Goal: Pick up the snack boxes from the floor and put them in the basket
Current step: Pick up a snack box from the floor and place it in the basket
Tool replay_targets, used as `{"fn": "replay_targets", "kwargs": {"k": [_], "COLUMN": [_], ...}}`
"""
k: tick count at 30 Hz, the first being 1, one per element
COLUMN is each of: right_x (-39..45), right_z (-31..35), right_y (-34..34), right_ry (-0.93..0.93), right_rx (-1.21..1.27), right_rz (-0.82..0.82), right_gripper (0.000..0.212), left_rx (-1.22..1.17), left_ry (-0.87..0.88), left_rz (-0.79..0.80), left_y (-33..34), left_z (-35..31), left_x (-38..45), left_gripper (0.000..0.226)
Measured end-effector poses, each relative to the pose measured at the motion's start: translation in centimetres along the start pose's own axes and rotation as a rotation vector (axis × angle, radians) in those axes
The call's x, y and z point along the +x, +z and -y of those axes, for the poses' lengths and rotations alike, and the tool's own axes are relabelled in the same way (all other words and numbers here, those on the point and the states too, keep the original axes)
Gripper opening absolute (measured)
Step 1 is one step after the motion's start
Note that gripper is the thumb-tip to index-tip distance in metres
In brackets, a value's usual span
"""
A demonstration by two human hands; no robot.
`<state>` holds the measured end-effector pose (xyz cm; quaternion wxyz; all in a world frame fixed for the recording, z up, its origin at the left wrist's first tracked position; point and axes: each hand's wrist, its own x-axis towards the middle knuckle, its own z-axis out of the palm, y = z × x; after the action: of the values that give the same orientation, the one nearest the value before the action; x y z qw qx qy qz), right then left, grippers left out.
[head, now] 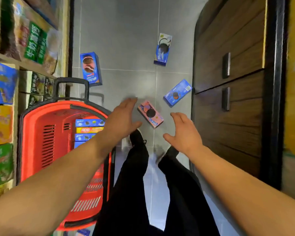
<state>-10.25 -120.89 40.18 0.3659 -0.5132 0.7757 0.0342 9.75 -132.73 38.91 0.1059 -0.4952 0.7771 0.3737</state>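
Observation:
A pink snack box [150,113] lies on the grey floor between my two hands. My left hand [122,119] hovers just left of it, fingers straight and empty. My right hand [184,132] is spread open to its lower right, also empty. Three more boxes lie farther off: a blue one [91,68] at the left, a blue and white one [163,49] at the far middle, and a blue one [177,92] by the cabinet. The red basket [41,133] stands at my left and holds several boxes [89,129] stacked on edge.
Shop shelves [5,92] packed with goods line the left side. A dark wooden cabinet [228,103] with two handles closes off the right. My legs in black trousers and shoes [138,138] stand just below the pink box. The basket's black handle [71,86] stands up.

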Motion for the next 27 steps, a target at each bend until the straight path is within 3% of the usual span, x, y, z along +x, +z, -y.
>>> {"fn": "replay_targets", "kwargs": {"k": [8,11,14,22,24,27], "right_x": [15.2,21.6,26.8,33.3,33.5,33.9], "right_z": [-8.0,-11.5,-14.0,-16.6,-16.6,-17.0], "right_y": [12.7,19.9,26.3,39.2,40.8,42.5], "right_ry": [0.077,0.099,0.083,0.134,0.16,0.148], "right_rx": [0.069,0.036,-0.018,-0.041,-0.062,-0.062], "right_rz": [0.14,0.213,0.262,0.08,0.027,-0.085], "right_gripper": [0.084,0.085,0.088,0.132,0.134,0.121], "left_rx": [0.383,0.323,0.397,0.608,0.639,0.648], "left_ry": [0.019,-0.062,0.019,0.193,0.239,0.282], "left_rz": [0.234,0.238,0.151,0.035,0.074,0.058], "left_y": [12.8,20.4,27.7,38.3,38.7,38.9], "left_z": [7.1,10.6,13.7,19.5,20.2,20.6], "left_x": [14.9,20.2,24.0,32.9,34.0,35.3], "left_gripper": [0.095,0.094,0.095,0.089,0.086,0.082]}}
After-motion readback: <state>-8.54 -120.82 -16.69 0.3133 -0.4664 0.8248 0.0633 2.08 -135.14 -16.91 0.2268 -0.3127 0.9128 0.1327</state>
